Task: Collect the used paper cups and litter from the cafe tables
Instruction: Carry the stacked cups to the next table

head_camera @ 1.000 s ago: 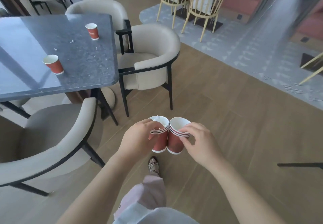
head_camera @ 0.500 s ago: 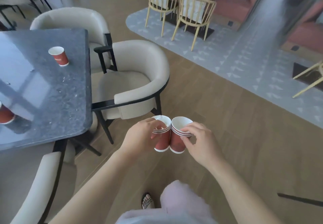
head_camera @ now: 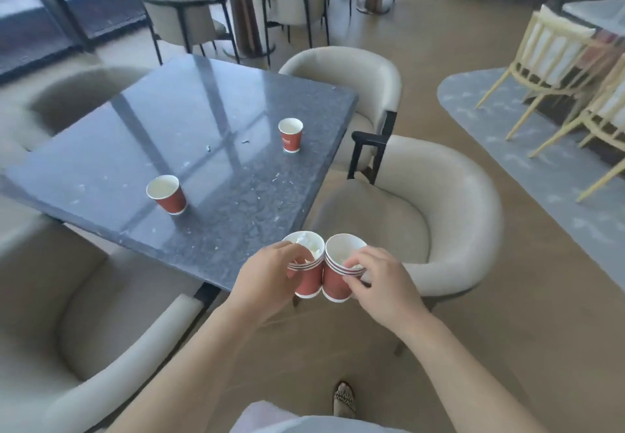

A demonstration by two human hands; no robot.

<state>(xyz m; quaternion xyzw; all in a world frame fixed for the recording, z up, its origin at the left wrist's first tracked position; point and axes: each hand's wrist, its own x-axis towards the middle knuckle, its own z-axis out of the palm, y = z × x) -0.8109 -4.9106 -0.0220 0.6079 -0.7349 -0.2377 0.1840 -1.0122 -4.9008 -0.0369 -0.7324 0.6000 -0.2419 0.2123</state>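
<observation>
Now the table (head_camera: pixel 162 104) sits right in front of the person. Half a second ago it was off to the left, with one cup half cut off by the picture's side. The hands hold the cups the same way as before.

The left hand (head_camera: pixel 267 277) has its fingers curled round the left stack (head_camera: pixel 308 283) of red paper cups. The top cup of that stack has crumpled white paper (head_camera: pixel 309 243) in it. The right hand (head_camera: pixel 382 283) pinches the right stack (head_camera: pixel 334 285) at the rim, with bent fingers. The two stacks touch side by side. They are up in the air, just by the near right corner of the table.

Two more cups stand upright on the table. The near cup (head_camera: pixel 167 194) is close to the near edge, about halfway along it. The far cup (head_camera: pixel 291 135) is close to the right edge, toward the far right corner. Small white bits (head_camera: pixel 245 141) lie around the middle of the table, left of the far cup.

I think the person is between pickups and has come to this table with full hands. Both hands are busy, so one has to be freed first. Putting one stack inside the other would do that. Then the free hand can reach over the near edge, take a cup and add it to the stack. The white bits are tiny, so they need a careful pinch or a sweep into a cup.
</observation>
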